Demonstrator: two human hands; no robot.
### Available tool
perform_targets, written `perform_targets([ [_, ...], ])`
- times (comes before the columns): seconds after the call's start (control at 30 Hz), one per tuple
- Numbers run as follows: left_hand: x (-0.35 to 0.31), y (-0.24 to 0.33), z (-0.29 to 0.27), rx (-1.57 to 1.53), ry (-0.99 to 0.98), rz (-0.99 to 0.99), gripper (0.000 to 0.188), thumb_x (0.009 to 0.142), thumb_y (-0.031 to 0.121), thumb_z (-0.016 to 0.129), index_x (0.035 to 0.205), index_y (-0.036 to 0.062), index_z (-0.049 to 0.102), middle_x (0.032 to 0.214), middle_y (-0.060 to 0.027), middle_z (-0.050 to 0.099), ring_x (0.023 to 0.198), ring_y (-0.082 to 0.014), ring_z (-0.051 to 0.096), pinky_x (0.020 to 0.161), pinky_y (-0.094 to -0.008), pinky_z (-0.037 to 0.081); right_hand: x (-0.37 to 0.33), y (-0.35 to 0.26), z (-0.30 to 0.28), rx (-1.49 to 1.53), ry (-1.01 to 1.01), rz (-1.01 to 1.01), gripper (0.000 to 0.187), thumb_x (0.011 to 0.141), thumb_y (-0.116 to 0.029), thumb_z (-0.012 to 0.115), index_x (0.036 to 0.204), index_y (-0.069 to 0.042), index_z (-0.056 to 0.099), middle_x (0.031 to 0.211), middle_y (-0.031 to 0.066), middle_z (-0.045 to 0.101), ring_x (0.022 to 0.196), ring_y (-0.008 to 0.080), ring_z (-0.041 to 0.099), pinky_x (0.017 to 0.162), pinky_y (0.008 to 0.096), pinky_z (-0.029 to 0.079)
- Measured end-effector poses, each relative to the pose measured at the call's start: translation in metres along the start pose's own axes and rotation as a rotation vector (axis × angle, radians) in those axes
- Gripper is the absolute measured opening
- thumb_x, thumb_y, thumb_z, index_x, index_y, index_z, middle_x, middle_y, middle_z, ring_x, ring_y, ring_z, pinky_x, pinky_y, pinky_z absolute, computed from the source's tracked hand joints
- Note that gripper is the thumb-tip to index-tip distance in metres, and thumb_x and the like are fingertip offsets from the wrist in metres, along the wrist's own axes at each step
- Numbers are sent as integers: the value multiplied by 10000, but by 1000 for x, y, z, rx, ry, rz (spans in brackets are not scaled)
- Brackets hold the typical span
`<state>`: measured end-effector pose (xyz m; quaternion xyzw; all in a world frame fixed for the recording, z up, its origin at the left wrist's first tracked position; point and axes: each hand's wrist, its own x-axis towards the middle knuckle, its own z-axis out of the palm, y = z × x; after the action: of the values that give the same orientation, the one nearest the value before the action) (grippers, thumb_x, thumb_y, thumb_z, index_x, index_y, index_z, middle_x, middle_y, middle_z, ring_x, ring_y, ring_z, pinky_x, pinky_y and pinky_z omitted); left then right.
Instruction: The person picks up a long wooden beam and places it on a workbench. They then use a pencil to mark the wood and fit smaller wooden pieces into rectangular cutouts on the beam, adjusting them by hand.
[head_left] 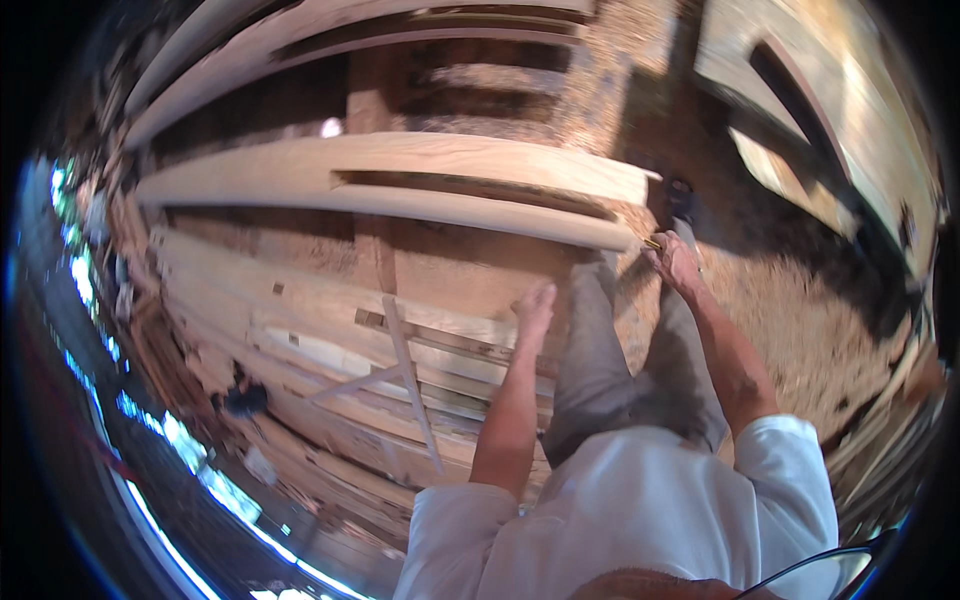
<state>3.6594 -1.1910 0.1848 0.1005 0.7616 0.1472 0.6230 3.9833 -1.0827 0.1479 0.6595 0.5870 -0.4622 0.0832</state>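
Right hand [676, 264] at the right end of a slotted timber beam [430, 155].
Its fingers pinch a slim yellow stick [653, 244] by the beam's near right corner; the left hand's [537, 306] blurred fingers, near the planks [335, 287], I cannot tell.

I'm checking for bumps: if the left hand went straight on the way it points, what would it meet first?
Probably the slotted wooden beam ahead of the left hand, though depth is unclear, so it might pass above or below.
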Motion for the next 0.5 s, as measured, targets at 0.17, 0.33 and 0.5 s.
perform_targets([
  [0.17,111,1,65,-146,240,-50,1037,953,598,717,1678,80,188,1723,-169,259,1514,-373,394,1097,-566,487,98,-42,-8,-159,50,-341,680,857,-351,838,1401,-21,599,1317,182,615,1183,393,604,999,480,523],
  [0.33,169,53,123,-312,526,-299,1368,816,789,730,1675,32,-19,1686,-273,203,1517,-436,347,1176,-584,419,155,-57,-4,-357,-145,-537,913,769,-428,884,1484,-23,486,1378,178,563,1226,383,565,1027,498,490],
  [0.5,194,60,157,-126,748,-293,1229,973,527,710,1648,34,-190,1589,-384,237,1473,-475,377,1207,-546,404,174,-35,36,-564,67,-638,895,840,-318,782,1546,46,369,1394,188,525,1159,331,571,953,445,469],
])
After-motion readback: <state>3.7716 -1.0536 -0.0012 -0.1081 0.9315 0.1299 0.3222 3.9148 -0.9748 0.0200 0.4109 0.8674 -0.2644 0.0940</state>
